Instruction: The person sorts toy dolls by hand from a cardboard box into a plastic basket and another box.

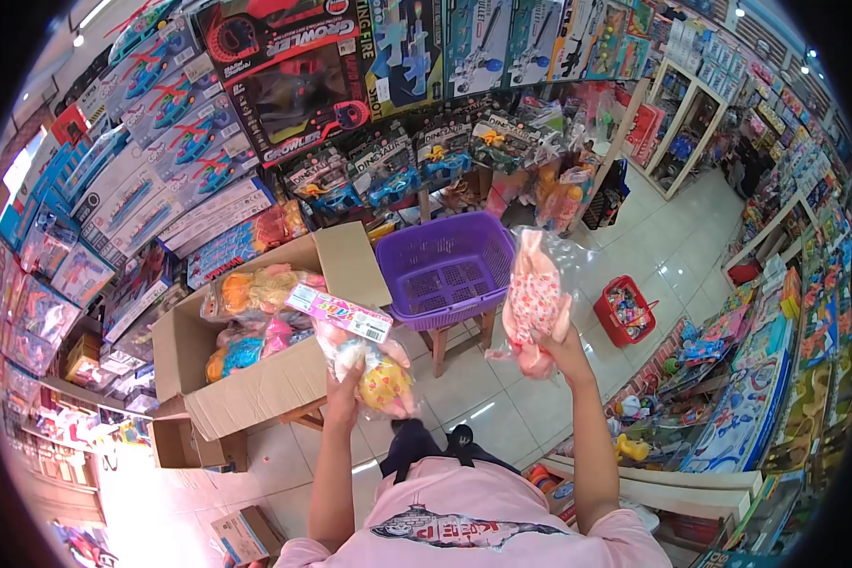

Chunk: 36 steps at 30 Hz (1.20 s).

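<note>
My left hand (344,379) is closed on a bagged doll in yellow clothes (388,381), with a printed header card (339,312) across the top of its clear bag. My right hand (560,348) grips another bagged doll, dressed in a red-and-white patterned outfit (532,310). An open cardboard box (256,402) lies left of my left hand, holding several more bagged dolls (260,290). Between the box and the right-hand doll stands a purple plastic basket (450,308), with nothing visible inside it.
Wooden legs (439,352) support the basket. A red basket (627,317) of small items sits on the tiled floor (672,251) at right. Boxed toys (293,76) line the shelves ahead. A smaller carton (194,445) is below the big box. Racks of toys (738,407) run along the right.
</note>
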Motion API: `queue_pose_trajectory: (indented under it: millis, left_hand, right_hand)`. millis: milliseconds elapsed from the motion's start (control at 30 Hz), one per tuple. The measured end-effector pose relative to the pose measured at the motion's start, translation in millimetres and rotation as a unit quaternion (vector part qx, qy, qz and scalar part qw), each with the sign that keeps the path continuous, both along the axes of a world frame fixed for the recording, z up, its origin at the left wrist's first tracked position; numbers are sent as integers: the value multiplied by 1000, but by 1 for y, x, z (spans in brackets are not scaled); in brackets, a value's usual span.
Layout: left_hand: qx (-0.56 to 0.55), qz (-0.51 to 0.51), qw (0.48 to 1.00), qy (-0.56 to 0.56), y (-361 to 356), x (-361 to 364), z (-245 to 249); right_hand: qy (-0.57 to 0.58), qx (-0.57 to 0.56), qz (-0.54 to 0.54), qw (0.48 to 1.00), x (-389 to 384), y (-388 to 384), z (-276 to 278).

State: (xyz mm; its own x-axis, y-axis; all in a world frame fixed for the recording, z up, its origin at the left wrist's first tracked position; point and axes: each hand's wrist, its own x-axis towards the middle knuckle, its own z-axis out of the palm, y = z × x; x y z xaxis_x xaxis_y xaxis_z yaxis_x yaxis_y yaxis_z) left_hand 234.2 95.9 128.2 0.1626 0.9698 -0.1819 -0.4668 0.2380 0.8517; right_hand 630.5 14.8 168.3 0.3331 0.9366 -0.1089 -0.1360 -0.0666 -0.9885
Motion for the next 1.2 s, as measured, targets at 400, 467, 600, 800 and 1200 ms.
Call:
queue_pose_trajectory:
  millis: [400, 467, 600, 800, 1200]
  left_hand:
    - [39, 155, 985, 62, 79, -23, 15]
    - [38, 169, 983, 66, 102, -27, -1]
    - [22, 222, 974, 25, 144, -25, -11]
    - [-35, 219, 975, 5, 180, -25, -19]
    - [-56, 226, 969, 83, 211, 7, -7]
  right_hand:
    - [-458, 122, 103, 875, -2, 159, -1]
    - [-541, 70, 196, 815, -7, 195, 1]
    - [-611, -34, 361, 704, -8, 274, -65]
    - [-598, -90, 477, 638, -25, 320, -166]
    - [-597, -139, 510, 604, -17, 310, -235]
